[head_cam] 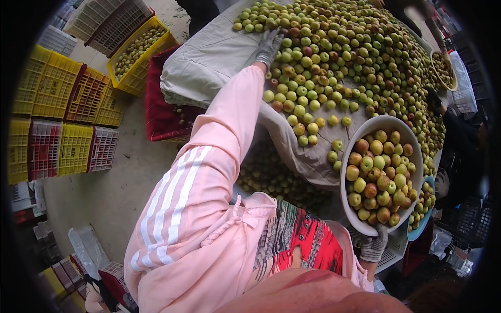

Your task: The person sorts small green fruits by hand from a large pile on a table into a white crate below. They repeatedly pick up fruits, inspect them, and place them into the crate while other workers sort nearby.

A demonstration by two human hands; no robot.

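Note:
My left hand, in a grey knit glove, stretches forward to the near-left edge of a heap of green and reddish-brown jujubes. Its fingers are extended and apart, with the tips against the fruit; the palm side is hidden. The heap lies on a pale cloth spread over a raised surface. At the right, my right hand, gloved likewise, grips the near rim of a white basin. Many jujubes, several of them browned, fill that basin. Loose jujubes lie scattered between heap and basin.
A blue basin of fruit sits behind the white one. Left stand a red-lined crate, a yellow crate of fruit and stacked crates. Another person's dark sleeve is at the right. More fruit lies below the cloth.

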